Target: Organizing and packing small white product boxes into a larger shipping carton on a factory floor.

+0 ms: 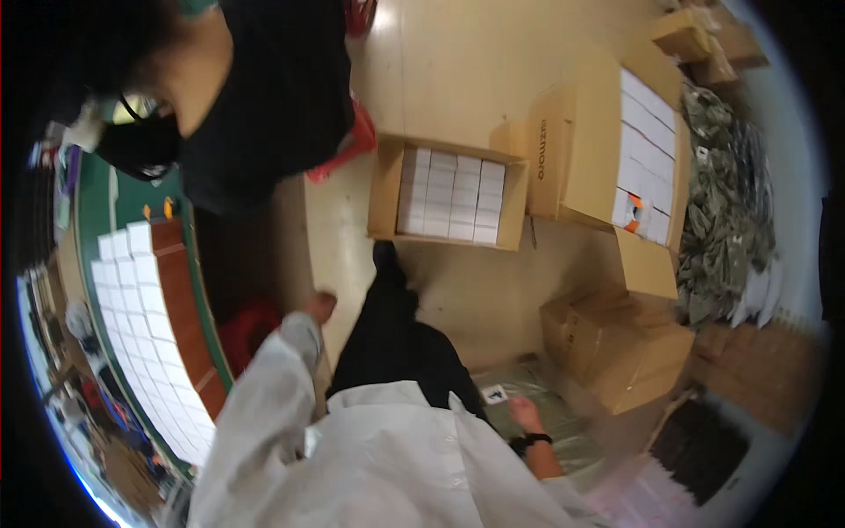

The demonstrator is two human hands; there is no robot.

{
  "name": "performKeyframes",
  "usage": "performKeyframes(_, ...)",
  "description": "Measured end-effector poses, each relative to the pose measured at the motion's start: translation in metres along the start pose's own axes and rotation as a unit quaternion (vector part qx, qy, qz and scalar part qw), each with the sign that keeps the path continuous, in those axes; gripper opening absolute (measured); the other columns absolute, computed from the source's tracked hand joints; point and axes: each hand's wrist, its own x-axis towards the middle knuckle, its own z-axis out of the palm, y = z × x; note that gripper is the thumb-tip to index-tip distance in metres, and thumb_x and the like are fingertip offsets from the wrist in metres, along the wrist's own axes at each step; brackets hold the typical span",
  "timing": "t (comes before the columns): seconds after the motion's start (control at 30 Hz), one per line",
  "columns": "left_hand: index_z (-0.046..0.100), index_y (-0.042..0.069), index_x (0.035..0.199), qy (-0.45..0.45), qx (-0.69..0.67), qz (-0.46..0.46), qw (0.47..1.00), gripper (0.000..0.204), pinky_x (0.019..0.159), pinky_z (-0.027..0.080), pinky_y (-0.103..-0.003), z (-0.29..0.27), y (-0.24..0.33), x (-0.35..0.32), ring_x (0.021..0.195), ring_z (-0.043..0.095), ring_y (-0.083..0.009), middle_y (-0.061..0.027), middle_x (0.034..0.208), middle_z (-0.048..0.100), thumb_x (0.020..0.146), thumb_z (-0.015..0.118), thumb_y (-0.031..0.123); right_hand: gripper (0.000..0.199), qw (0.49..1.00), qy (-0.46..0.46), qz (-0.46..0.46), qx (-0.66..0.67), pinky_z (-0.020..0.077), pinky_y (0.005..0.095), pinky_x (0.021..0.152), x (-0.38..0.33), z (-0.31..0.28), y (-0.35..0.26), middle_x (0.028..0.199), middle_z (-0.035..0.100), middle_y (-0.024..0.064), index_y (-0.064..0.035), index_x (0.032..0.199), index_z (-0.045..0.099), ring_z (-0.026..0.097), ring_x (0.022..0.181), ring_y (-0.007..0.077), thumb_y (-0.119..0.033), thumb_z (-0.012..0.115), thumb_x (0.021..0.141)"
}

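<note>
My left hand [320, 305] hangs at the end of a light grey sleeve, above the floor in front of a red stool. Its fingers look curled in, with nothing in them. My right hand [525, 414], with a black band at the wrist, hangs low over an olive-green plastic-wrapped bundle [563, 421] bearing a white label [495, 393]. Blur hides how its fingers are set, and no held thing shows. Ahead of my black-trousered leg, an open carton [381, 198] on the floor holds rows of small white boxes [451, 195].
A larger open carton [547, 167] of white boxes and a brown carton [616, 352] stand right. Olive-green bagged goods [715, 202] are piled beyond. At left, a green table [99, 198] bears stacked white boxes [145, 326]. A person in black [268, 97] is close at upper left.
</note>
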Motion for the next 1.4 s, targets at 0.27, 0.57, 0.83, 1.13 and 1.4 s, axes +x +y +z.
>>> performKeyframes(0.27, 0.049, -0.001, 0.131, 0.12, 0.163, 0.04, 0.978, 0.071, 0.099, 0.049, -0.047, 0.111, 0.3, 0.11, 0.119, 0.055, -0.0409, -0.0215, 0.127, 0.055, 0.082, 0.074, 0.044, 0.063, 0.959, -0.038, -0.061, -0.275, 0.0442, 0.048, 0.101, 0.256, -0.102, -0.252, 0.13, 0.056, 0.0197, -0.0019, 0.133, 0.053, 0.051, 0.123, 0.0388, -0.015, 0.078, 0.076)
performKeyframes(0.57, 0.055, 0.004, 0.117, 0.208, 0.159, -0.102, 0.96, 0.048, 0.086, 0.055, -0.048, 0.171, 0.27, 0.242, 0.1, 0.068, -0.0382, -0.024, 0.114, 0.065, 0.086, 0.068, 0.039, 0.009, 0.879, -0.053, -0.257, -0.398, 0.0569, 0.0438, 0.069, 0.469, 0.008, -0.23, 0.087, 0.068, 0.0114, -0.0059, 0.093, 0.061, 0.07, 0.082, 0.0315, -0.009, 0.054, 0.088)
performKeyframes(0.83, 0.066, -0.002, 0.097, 0.158, 0.143, 0.053, 0.975, 0.034, 0.089, 0.05, -0.052, 0.129, 0.139, 0.217, 0.099, 0.063, -0.0459, -0.0273, 0.103, 0.067, 0.086, 0.054, 0.027, 0.009, 0.836, -0.096, -0.286, -0.458, 0.0575, 0.0391, 0.066, 0.442, 0.016, -0.184, 0.088, 0.067, 0.0122, -0.0057, 0.094, 0.062, 0.07, 0.081, 0.0282, -0.009, 0.056, 0.087)
performKeyframes(1.13, 0.064, 0.004, 0.114, 0.281, 0.006, -0.098, 0.955, 0.035, 0.094, 0.048, -0.049, 0.221, 0.113, 0.158, 0.107, 0.06, -0.042, -0.0198, 0.111, 0.066, 0.081, 0.065, 0.016, 0.019, 0.816, -0.199, -0.256, -0.478, 0.0563, 0.0397, 0.077, 0.445, -0.039, -0.153, 0.097, 0.066, 0.0135, -0.0033, 0.098, 0.062, 0.066, 0.094, 0.0292, -0.018, 0.063, 0.086)
performKeyframes(1.4, 0.062, 0.0, 0.115, 0.177, -0.311, -0.155, 0.921, 0.037, 0.093, 0.048, -0.045, 0.311, 0.234, 0.208, 0.107, 0.062, -0.0385, -0.0222, 0.113, 0.066, 0.084, 0.066, 0.019, 0.048, 0.905, -0.225, -0.22, -0.286, 0.0485, 0.0441, 0.099, 0.563, 0.033, -0.258, 0.123, 0.063, 0.0221, 0.0006, 0.122, 0.061, 0.059, 0.115, 0.0385, -0.031, 0.066, 0.087)
